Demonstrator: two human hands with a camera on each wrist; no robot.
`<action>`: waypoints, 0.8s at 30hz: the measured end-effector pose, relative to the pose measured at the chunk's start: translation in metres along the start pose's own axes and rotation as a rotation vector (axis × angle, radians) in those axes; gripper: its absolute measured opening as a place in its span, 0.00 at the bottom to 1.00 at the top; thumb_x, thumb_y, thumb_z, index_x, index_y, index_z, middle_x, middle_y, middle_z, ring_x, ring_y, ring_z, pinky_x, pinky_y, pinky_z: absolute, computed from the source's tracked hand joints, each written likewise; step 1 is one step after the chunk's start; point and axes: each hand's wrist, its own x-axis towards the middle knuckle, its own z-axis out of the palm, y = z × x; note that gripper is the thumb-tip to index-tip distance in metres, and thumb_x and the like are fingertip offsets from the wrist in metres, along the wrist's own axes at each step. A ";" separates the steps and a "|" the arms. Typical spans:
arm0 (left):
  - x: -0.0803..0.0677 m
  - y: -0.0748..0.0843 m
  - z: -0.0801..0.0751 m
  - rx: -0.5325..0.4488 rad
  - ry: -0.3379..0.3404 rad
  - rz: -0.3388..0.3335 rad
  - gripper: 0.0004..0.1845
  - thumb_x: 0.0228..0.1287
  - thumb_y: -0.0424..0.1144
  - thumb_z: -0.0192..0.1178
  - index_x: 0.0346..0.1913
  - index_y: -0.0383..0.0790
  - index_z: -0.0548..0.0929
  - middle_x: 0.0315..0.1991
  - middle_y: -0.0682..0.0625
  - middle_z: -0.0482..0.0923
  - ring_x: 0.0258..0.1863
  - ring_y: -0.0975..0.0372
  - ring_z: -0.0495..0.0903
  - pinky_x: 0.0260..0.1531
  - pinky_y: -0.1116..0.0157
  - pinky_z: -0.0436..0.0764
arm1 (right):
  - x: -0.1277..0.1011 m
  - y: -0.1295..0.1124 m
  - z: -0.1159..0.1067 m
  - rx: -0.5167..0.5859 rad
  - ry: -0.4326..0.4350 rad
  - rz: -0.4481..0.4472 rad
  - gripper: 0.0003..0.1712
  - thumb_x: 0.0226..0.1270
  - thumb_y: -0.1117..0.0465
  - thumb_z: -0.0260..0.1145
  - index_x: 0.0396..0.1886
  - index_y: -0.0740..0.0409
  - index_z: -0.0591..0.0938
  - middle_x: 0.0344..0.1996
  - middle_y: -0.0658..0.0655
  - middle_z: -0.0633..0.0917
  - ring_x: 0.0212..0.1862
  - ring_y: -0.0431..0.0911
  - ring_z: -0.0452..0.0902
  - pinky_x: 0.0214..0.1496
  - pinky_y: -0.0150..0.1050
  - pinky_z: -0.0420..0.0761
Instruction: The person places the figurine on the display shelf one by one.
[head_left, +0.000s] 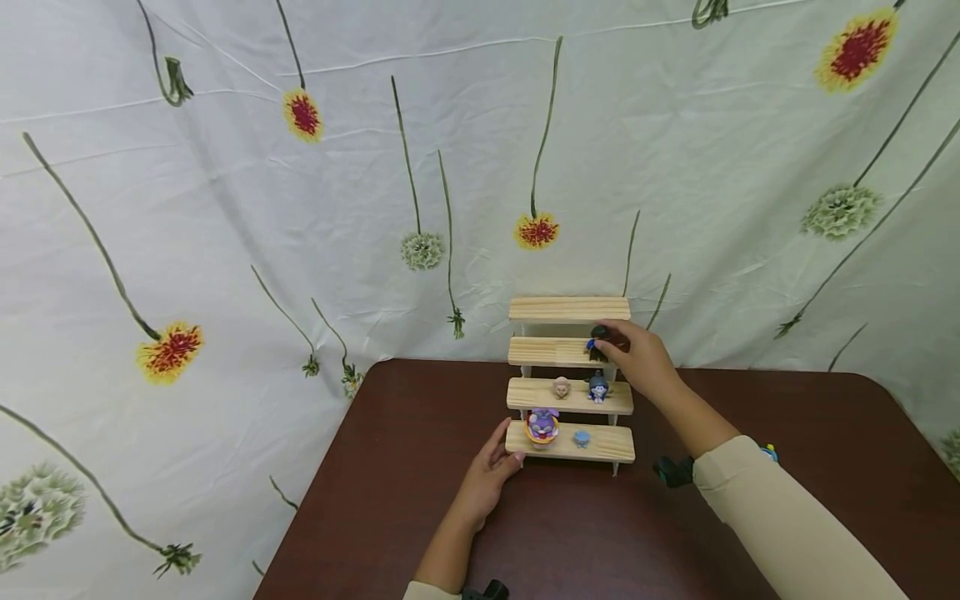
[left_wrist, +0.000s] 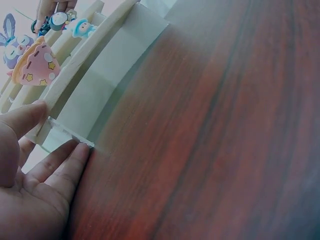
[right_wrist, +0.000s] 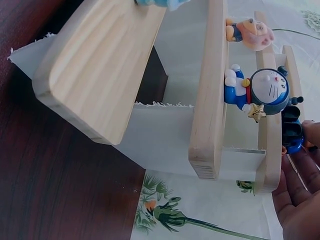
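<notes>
Setting: an improvised recording or staging corner, domestic in feel rather than a workshop or shop. Backdrop: a pale cloth sheet [head_left: 480, 150] printed with long-stemmed red-and-yellow and grey-green flowers, creased and hung as a curtain across the whole rear of the scene, hiding whatever room lies behind. Furniture: one dark reddish-brown wood-grain surface [head_left: 787, 433] with rounded corners, pushed up against the cloth. Display piece: a small four-step stand of light wood [head_left: 570, 310], carrying a few cartoon toy figurines [head_left: 542, 425]. No appliances, tools or office equipment in view.
</notes>
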 end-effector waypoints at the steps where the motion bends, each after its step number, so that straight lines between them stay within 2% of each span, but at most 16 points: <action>1: 0.000 0.000 0.000 0.000 0.000 0.000 0.39 0.75 0.46 0.60 0.82 0.53 0.54 0.73 0.35 0.68 0.66 0.53 0.76 0.66 0.57 0.77 | 0.000 0.000 0.000 0.000 0.001 0.002 0.26 0.76 0.54 0.63 0.71 0.52 0.75 0.55 0.63 0.85 0.55 0.58 0.82 0.53 0.53 0.84; 10: -0.001 0.001 0.000 0.009 0.003 -0.007 0.39 0.74 0.46 0.60 0.81 0.54 0.54 0.73 0.36 0.67 0.67 0.52 0.75 0.68 0.56 0.75 | 0.000 0.001 0.000 -0.014 -0.001 0.022 0.28 0.75 0.53 0.64 0.71 0.53 0.74 0.56 0.64 0.84 0.54 0.58 0.81 0.54 0.53 0.83; 17: -0.002 0.000 0.000 0.013 -0.016 0.024 0.38 0.76 0.43 0.58 0.82 0.51 0.53 0.73 0.34 0.67 0.67 0.51 0.75 0.68 0.55 0.75 | 0.000 0.002 -0.002 0.040 -0.005 0.014 0.27 0.75 0.54 0.64 0.70 0.56 0.74 0.55 0.64 0.83 0.55 0.58 0.81 0.56 0.53 0.82; 24: 0.000 0.000 0.000 0.019 -0.008 0.016 0.38 0.76 0.43 0.58 0.82 0.52 0.53 0.72 0.34 0.68 0.66 0.51 0.76 0.66 0.55 0.77 | 0.000 0.003 -0.004 0.074 -0.010 0.008 0.28 0.76 0.52 0.63 0.70 0.57 0.73 0.56 0.64 0.82 0.56 0.58 0.79 0.59 0.53 0.81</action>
